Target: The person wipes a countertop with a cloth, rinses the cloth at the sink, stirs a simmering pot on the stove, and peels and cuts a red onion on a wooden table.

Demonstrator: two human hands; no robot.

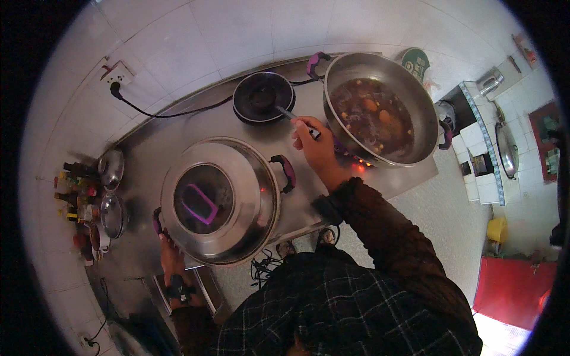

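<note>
My right hand (314,140) is closed around the handle of a ladle or similar utensil (286,112), whose dark head rests in a small black bowl-shaped pan (263,97) at the back of the counter. To its right, a wide steel pot (426,102) holds brown liquid (374,118) with pieces of food in it, over a heater with glowing red lights (360,164). My left hand (171,256) is at the purple-and-black side handle (157,221) of a large lidded steel pan (249,178); its fingers are partly hidden. The lid has a purple handle (199,204).
Bottles and jars (78,191) stand at the left beside steel lidded bowls (112,213). A black cord (164,115) runs from a wall socket (116,76) behind the pans. The steel counter's front edge (298,232) lies close to my body.
</note>
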